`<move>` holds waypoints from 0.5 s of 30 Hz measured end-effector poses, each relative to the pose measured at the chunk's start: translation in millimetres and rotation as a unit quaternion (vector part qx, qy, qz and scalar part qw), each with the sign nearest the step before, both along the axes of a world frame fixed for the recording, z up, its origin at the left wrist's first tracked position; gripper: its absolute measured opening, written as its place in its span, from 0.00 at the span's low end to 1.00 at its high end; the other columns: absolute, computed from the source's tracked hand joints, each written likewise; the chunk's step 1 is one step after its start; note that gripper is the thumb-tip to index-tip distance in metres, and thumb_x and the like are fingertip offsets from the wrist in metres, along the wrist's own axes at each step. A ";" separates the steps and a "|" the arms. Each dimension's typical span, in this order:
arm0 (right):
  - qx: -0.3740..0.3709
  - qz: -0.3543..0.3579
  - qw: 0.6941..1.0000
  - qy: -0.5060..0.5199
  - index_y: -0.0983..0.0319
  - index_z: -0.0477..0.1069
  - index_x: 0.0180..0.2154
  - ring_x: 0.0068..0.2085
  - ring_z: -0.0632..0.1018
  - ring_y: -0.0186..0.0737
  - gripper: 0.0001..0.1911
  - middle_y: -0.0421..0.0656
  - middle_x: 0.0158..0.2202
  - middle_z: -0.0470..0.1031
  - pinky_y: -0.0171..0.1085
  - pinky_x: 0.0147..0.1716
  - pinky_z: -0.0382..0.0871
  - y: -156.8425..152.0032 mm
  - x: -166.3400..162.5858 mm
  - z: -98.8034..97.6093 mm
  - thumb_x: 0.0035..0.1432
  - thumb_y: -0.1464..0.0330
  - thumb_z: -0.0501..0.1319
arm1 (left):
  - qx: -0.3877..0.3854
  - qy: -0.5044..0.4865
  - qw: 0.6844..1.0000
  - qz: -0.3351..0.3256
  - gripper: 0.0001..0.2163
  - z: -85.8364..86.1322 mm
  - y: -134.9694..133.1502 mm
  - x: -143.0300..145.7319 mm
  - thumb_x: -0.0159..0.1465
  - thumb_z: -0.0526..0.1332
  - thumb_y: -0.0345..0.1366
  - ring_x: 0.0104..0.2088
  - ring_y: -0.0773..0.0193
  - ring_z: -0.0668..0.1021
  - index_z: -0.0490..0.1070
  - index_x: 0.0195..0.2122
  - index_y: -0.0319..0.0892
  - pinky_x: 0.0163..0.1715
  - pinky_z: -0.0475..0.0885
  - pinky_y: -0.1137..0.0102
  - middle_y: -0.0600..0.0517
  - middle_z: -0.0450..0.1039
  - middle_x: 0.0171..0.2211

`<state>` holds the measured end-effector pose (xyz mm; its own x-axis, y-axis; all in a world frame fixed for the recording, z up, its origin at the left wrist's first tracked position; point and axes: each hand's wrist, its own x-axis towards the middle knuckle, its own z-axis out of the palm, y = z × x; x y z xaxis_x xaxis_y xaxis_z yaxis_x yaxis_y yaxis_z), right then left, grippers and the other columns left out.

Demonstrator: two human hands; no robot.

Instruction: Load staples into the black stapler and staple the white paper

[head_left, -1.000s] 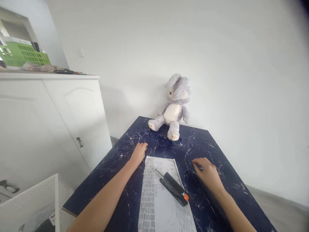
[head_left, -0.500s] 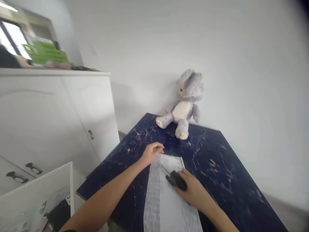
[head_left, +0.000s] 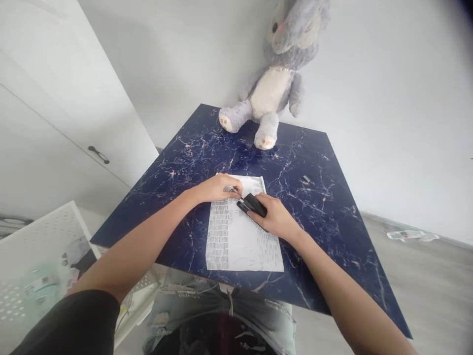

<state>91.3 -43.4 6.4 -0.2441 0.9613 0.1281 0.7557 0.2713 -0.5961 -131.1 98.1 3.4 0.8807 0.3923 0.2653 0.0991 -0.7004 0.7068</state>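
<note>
A black stapler (head_left: 255, 203) with a thin metal piece sticking out of its front is gripped in my right hand (head_left: 278, 217), over the paper. My left hand (head_left: 218, 187) is closed, its thumb and fingers pinched at that metal end. The exact contact is partly hidden by the fingers. Under both hands lies a white paper sheet (head_left: 244, 251) with printed or drawn grey blocks along its left side and faint marks on its right. To the right, a small dark piece (head_left: 306, 179), perhaps staples, rests on the dark blue marbled table (head_left: 332, 222).
A grey plush toy (head_left: 271, 93) sits at the table's back against the wall. White cabinets (head_left: 55, 98) stand on the left. A white perforated basket (head_left: 40, 231) with assorted items is at the lower left. Some plastic wrapping (head_left: 412, 235) lies on the floor at right.
My left hand has moved from the paper's top edge to the front of the stapler and pinched there. The view has tilted down, showing more of the table and my lap.
</note>
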 end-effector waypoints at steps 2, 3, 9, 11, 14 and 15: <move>0.001 -0.006 1.000 0.001 0.60 0.68 0.35 0.33 0.73 0.39 0.07 0.42 0.34 0.73 0.38 0.34 0.64 0.5 0.3 -1.6 0.62 0.66 0.64 | 0.008 -0.010 1.000 0.011 0.07 -2.7 0.7 1.4 0.64 0.69 0.39 0.45 0.58 0.82 0.81 0.43 0.48 0.56 0.69 0.59 0.51 0.83 0.42; 0.000 -0.006 1.000 0.000 0.60 0.68 0.35 0.33 0.74 0.40 0.07 0.42 0.34 0.73 0.38 0.34 0.64 0.6 0.3 -2.0 0.62 0.66 0.64 | 0.009 -0.014 1.000 0.012 0.07 -4.2 1.4 2.2 0.64 0.70 0.38 0.46 0.57 0.82 0.81 0.43 0.49 0.57 0.69 0.58 0.51 0.83 0.42; -0.004 -0.005 1.000 0.002 0.59 0.68 0.36 0.34 0.74 0.40 0.06 0.42 0.35 0.74 0.38 0.34 0.64 0.0 0.3 -1.8 0.63 0.65 0.64 | -0.062 -0.014 0.998 -0.020 0.05 -8.8 4.9 6.7 0.60 0.72 0.38 0.40 0.58 0.83 0.84 0.38 0.48 0.46 0.76 0.64 0.49 0.83 0.38; -0.003 -0.007 1.000 0.006 0.59 0.68 0.36 0.34 0.75 0.40 0.06 0.42 0.35 0.74 0.38 0.35 0.65 0.0 0.5 -2.1 0.63 0.65 0.64 | -0.079 -0.021 0.997 -0.016 0.07 -9.2 6.1 7.4 0.59 0.73 0.38 0.39 0.59 0.83 0.84 0.38 0.48 0.44 0.77 0.65 0.49 0.83 0.38; 0.000 -0.007 1.000 0.007 0.59 0.68 0.35 0.34 0.75 0.40 0.07 0.42 0.35 0.74 0.38 0.35 0.65 0.3 0.4 -2.3 0.62 0.66 0.64 | -0.088 -0.026 0.996 -0.014 0.07 -10.1 8.1 7.9 0.58 0.73 0.37 0.38 0.59 0.84 0.85 0.38 0.48 0.44 0.78 0.66 0.49 0.84 0.38; 0.000 -0.007 1.000 0.006 0.59 0.67 0.35 0.34 0.75 0.40 0.07 0.42 0.35 0.74 0.38 0.35 0.65 0.3 0.3 -2.3 0.62 0.66 0.64 | -0.090 -0.028 0.995 -0.017 0.07 -10.8 8.8 8.0 0.58 0.73 0.36 0.39 0.59 0.84 0.85 0.38 0.48 0.44 0.78 0.66 0.50 0.84 0.38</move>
<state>91.6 -43.1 4.1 -0.2291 0.9644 0.1319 0.7520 0.2614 -0.6051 -123.1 106.9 -7.4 0.8802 0.4081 0.2424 0.0343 -0.5640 0.8251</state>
